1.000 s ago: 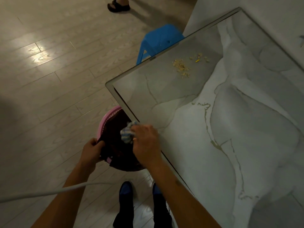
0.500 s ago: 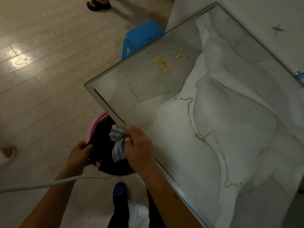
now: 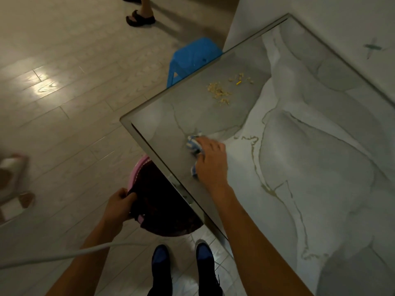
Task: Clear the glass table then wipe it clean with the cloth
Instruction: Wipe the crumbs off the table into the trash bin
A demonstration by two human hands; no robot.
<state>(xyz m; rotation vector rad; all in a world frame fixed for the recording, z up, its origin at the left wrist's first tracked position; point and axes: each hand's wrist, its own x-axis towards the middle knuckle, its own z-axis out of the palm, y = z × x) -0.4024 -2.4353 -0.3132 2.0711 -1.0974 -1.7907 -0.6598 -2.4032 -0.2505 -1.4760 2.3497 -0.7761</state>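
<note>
Our right hand presses a crumpled blue-and-white striped cloth onto the glass surface with grey-and-white marble veining, near its front left corner; our fingers curl over the cloth, and bits of it poke out beyond the fingertips and beside the heel of the hand. Well beyond the cloth, toward the far edge of the surface, lies a scatter of pale yellowish crumbs, with a smaller cluster just to its right, apart from the cloth.

Our left hand grips the rim of a round pink plastic bin lined with a dark bag, pinching the bag's edge; the bin sits below the near edge of the surface, partly tucked under it.

A blue plastic stool stands on the pale wooden plank floor at the far side of the surface. Our dark shoes with blue toes show below, and another person's sandalled foot stands far off. A pale cable crosses our left forearm.
</note>
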